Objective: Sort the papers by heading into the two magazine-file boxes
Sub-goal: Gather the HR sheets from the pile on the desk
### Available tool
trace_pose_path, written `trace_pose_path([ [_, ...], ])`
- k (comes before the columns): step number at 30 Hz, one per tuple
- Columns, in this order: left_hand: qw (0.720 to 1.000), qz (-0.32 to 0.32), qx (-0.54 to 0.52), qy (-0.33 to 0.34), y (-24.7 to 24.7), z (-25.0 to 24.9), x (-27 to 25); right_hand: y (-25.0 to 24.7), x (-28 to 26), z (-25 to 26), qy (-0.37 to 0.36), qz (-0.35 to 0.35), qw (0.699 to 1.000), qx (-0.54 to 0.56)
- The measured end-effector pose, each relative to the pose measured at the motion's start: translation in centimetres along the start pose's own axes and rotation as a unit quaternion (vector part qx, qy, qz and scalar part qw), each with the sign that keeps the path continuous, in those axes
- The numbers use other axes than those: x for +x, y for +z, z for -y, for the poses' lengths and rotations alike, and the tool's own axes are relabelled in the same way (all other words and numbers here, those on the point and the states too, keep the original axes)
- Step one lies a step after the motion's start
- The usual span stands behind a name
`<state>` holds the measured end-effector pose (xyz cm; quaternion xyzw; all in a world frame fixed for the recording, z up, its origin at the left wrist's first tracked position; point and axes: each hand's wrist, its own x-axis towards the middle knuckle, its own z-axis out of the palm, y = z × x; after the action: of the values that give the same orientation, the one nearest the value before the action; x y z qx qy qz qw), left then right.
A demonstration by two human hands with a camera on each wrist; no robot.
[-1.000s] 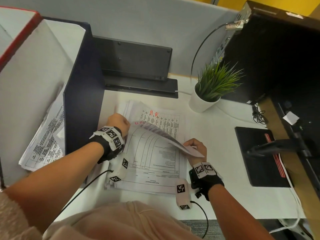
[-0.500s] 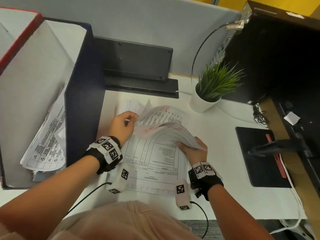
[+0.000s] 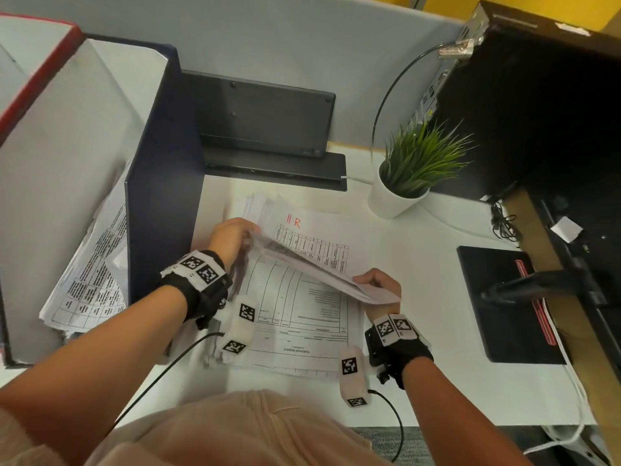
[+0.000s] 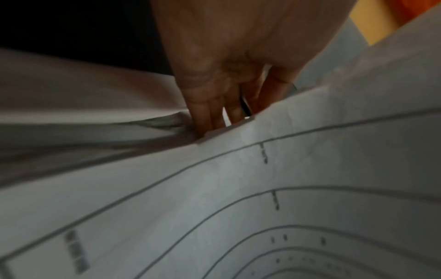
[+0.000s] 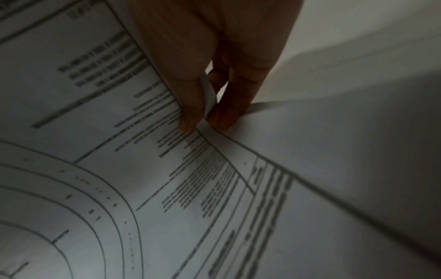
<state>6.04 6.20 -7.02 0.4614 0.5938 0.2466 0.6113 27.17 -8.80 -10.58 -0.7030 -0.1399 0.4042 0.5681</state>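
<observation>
A loose stack of printed papers [image 3: 302, 351] lies on the white desk [image 3: 420, 331]. A sheet headed "HR" in red [image 3: 295, 222] shows at its far end, and a lined form [image 3: 295, 314] lies on top nearer me. A few lifted sheets [image 3: 312, 267] slant above the stack. My left hand [image 3: 235, 238] grips their far left corner, its fingers [image 4: 210, 113] tucked behind a paper edge. My right hand [image 3: 379, 284] pinches their near right corner [image 5: 210, 92] between thumb and fingers [image 5: 224, 117]. The dark blue file box [image 3: 161, 196] at the left holds papers [image 3: 87, 287]. A red-edged box [image 3: 37, 79] stands beyond it.
A potted plant [image 3: 406, 173] stands right of the stack's far end. A black stand [image 3: 265, 119] sits against the partition behind the papers. On the right lie a black pad [image 3: 497, 304] and a dark computer case [image 3: 537, 112] with cables.
Half a second ago the lifted sheets were curled up with their printed face towards me. They now lie lower and flatter between my hands, and the HR sheet behind them shows again.
</observation>
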Motion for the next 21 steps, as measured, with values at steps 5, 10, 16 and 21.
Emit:
trace_pose_path([
  [5,0.992,0.061,0.106,-0.034,-0.3,-0.4,0.5,0.1,0.3,0.1,0.072,-0.002,0.982,0.175],
  [10,0.976,0.036,0.211,0.025,0.8,-0.7,0.2,0.3,0.4,0.4,0.127,0.005,0.969,0.212],
  [16,0.982,0.058,0.168,0.065,0.5,-0.4,-0.4,-0.3,0.4,-0.2,0.042,-0.019,0.995,0.092],
  [21,0.995,0.061,0.053,0.058,0.1,-0.2,-1.0,-0.1,-0.1,-0.4,-0.084,-0.052,0.988,-0.119],
])
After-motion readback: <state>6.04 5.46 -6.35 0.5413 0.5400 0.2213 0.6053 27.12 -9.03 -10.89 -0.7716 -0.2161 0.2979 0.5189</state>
